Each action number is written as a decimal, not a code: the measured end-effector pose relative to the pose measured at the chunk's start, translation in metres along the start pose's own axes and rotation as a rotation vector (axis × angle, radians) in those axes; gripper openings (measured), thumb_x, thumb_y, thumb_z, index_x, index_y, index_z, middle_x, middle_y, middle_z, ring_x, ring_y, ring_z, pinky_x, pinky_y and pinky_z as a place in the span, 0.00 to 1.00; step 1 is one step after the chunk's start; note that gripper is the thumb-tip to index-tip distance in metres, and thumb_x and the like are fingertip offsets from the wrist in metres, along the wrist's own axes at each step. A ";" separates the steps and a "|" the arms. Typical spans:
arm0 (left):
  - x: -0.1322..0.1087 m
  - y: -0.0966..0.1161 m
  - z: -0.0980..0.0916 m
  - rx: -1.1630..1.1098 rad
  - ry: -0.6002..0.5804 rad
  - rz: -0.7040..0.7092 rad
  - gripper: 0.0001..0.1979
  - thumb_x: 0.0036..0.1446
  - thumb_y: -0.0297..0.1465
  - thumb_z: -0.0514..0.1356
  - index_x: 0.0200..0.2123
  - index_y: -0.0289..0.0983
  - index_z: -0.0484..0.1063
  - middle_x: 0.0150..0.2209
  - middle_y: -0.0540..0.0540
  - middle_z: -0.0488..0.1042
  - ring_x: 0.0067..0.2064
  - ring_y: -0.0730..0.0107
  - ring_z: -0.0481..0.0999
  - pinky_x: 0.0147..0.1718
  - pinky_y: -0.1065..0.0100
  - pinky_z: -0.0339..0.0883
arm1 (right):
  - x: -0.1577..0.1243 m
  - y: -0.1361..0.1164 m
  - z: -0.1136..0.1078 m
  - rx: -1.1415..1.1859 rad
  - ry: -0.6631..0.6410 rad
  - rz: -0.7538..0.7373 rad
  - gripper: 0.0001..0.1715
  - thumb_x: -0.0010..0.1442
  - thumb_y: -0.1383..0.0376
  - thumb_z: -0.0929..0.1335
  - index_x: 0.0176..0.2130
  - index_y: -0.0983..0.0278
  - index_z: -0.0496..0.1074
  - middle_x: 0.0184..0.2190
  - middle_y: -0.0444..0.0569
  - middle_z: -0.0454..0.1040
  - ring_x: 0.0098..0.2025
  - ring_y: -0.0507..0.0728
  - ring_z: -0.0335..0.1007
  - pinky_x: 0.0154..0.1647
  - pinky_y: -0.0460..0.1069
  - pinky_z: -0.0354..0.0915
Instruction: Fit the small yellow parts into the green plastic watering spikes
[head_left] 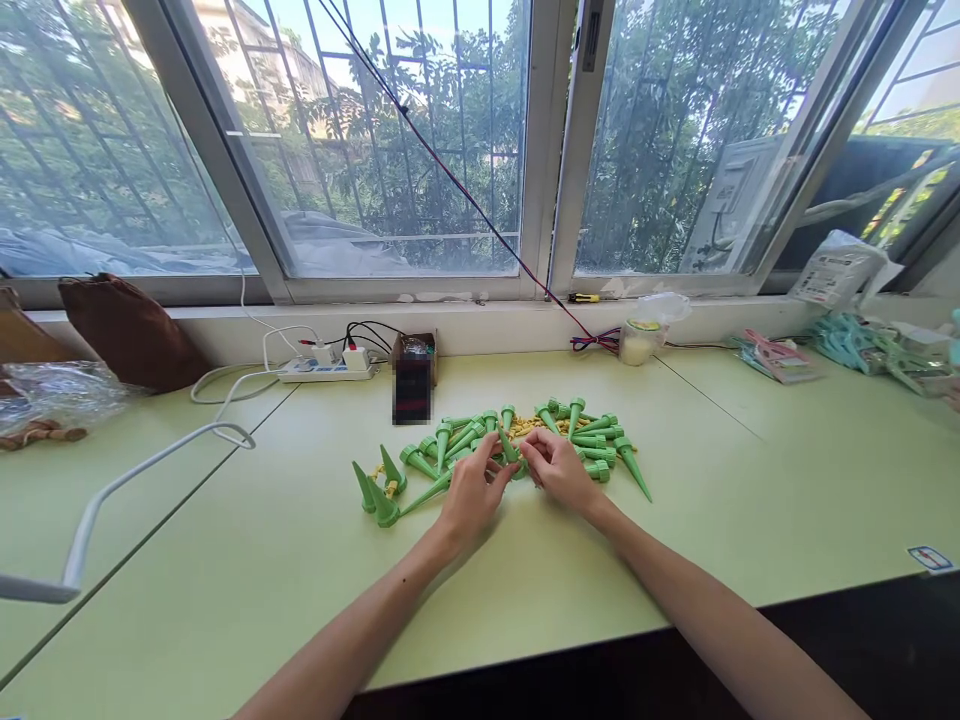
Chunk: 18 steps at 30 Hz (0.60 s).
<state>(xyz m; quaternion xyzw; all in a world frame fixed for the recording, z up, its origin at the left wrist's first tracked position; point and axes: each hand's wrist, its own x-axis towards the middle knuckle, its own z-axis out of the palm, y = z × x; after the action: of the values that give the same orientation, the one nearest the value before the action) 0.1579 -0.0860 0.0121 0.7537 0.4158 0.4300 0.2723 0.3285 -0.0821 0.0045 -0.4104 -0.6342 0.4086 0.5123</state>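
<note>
At the near edge of the pile of green watering spikes point(592, 440) on the worktop point(300, 560), the left hand point(471, 492) and right hand point(561, 472) each have their grip clamped on one tilted spike point(509, 446).

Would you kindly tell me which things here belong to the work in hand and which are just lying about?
In hand: green spike held by left hand and right hand; green spike pile; yellow pieces.
Lying about: power strip; brown pouch; bagged jar; white cable.
</note>
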 end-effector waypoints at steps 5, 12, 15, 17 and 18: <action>0.000 -0.001 0.000 -0.044 -0.019 -0.024 0.17 0.62 0.33 0.59 0.54 0.40 0.68 0.50 0.39 0.79 0.31 0.67 0.80 0.29 0.66 0.77 | 0.000 -0.002 0.000 -0.005 0.019 0.011 0.20 0.64 0.47 0.66 0.30 0.59 0.64 0.15 0.38 0.61 0.16 0.52 0.54 0.18 0.48 0.52; -0.001 -0.005 0.003 -0.056 0.005 0.010 0.19 0.62 0.34 0.59 0.56 0.40 0.70 0.48 0.40 0.79 0.30 0.68 0.81 0.31 0.66 0.78 | 0.001 -0.001 0.000 -0.028 0.058 0.013 0.22 0.64 0.46 0.66 0.30 0.59 0.64 0.15 0.38 0.61 0.16 0.52 0.55 0.19 0.49 0.53; -0.002 -0.005 0.004 -0.096 0.010 0.006 0.17 0.63 0.36 0.59 0.55 0.40 0.72 0.47 0.42 0.80 0.31 0.68 0.81 0.30 0.68 0.79 | 0.002 0.001 0.000 -0.045 0.067 0.008 0.22 0.64 0.45 0.66 0.31 0.59 0.65 0.15 0.38 0.61 0.16 0.53 0.55 0.20 0.49 0.53; -0.001 -0.004 0.004 -0.153 0.016 -0.031 0.17 0.63 0.39 0.59 0.52 0.39 0.74 0.45 0.43 0.80 0.29 0.68 0.81 0.29 0.68 0.79 | 0.002 0.001 -0.001 -0.061 0.073 0.000 0.21 0.64 0.46 0.66 0.31 0.59 0.65 0.16 0.39 0.62 0.16 0.53 0.55 0.20 0.49 0.53; 0.000 -0.002 0.003 -0.193 0.012 -0.060 0.18 0.62 0.41 0.59 0.50 0.38 0.75 0.43 0.43 0.81 0.29 0.68 0.81 0.28 0.67 0.79 | 0.002 0.001 -0.001 -0.069 0.076 -0.003 0.21 0.64 0.47 0.66 0.31 0.59 0.65 0.16 0.39 0.62 0.17 0.53 0.56 0.20 0.49 0.53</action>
<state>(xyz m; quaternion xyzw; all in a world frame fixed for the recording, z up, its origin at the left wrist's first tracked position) 0.1598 -0.0848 0.0086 0.7085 0.3964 0.4642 0.3540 0.3291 -0.0798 0.0039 -0.4422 -0.6284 0.3700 0.5222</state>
